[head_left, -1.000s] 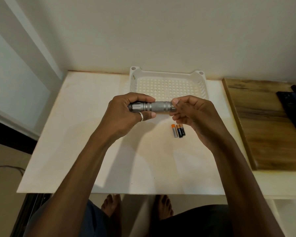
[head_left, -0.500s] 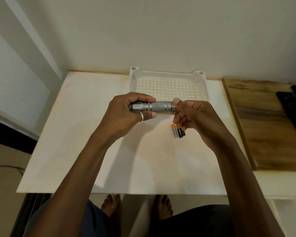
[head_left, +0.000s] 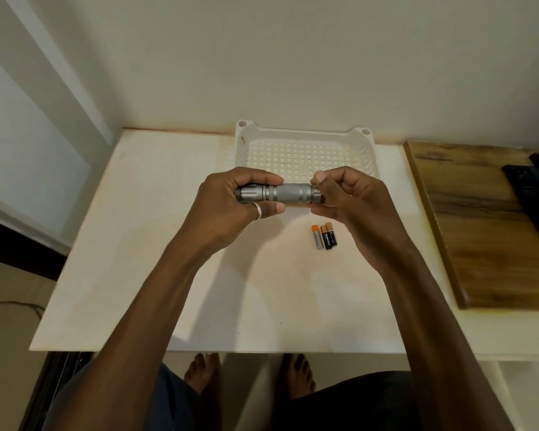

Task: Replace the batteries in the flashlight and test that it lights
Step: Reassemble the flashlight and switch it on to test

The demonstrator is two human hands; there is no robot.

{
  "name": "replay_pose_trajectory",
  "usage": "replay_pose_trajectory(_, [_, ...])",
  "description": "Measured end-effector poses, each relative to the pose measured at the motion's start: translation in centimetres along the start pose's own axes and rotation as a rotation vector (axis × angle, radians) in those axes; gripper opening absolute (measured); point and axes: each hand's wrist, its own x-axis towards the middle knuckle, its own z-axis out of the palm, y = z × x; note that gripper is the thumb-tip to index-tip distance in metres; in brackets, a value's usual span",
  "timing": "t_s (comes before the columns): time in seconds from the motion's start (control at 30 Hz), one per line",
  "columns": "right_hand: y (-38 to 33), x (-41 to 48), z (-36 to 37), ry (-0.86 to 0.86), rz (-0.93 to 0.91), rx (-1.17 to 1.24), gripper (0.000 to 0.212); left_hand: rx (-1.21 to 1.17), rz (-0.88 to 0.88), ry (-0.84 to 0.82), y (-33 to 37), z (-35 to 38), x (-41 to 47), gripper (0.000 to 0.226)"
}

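A grey metal flashlight (head_left: 288, 194) lies level above the white table (head_left: 122, 244), held between both hands. My left hand (head_left: 231, 209), with a ring on one finger, wraps its wider head end on the left. My right hand (head_left: 349, 200) pinches the tail cap end on the right with thumb and fingers. Three small batteries (head_left: 324, 237) lie side by side on the table just below my right hand: one silver with an orange top, two black with copper tops.
A white perforated plastic tray (head_left: 305, 157) stands behind the hands against the wall. A wooden board (head_left: 479, 219) lies at the right with a black object (head_left: 532, 194) on it. The table's front edge is near my body.
My right hand has shifted up slightly on the tail end of the flashlight, uncovering the batteries it partly hid. The flashlight and left hand stay where they were.
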Motion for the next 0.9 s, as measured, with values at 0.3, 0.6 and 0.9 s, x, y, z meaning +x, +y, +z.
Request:
replay_pose_trajectory(0.3, [-0.2,-0.2,-1.1,-0.103,0.063,-0.013,0.022,-0.013,-0.002,-0.012,0.0,0.0,-0.1,0.036])
replay_pose_trajectory(0.6, [0.2,0.1,-0.6,-0.089,0.085,-0.058,0.03,-0.02,-0.006,-0.001,-0.1,-0.2,0.1,0.036])
replay_pose_trajectory(0.9, [0.0,0.0,-0.8,-0.116,0.07,-0.074,0.028,-0.001,-0.005,-0.019,0.0,-0.1,0.0,0.036])
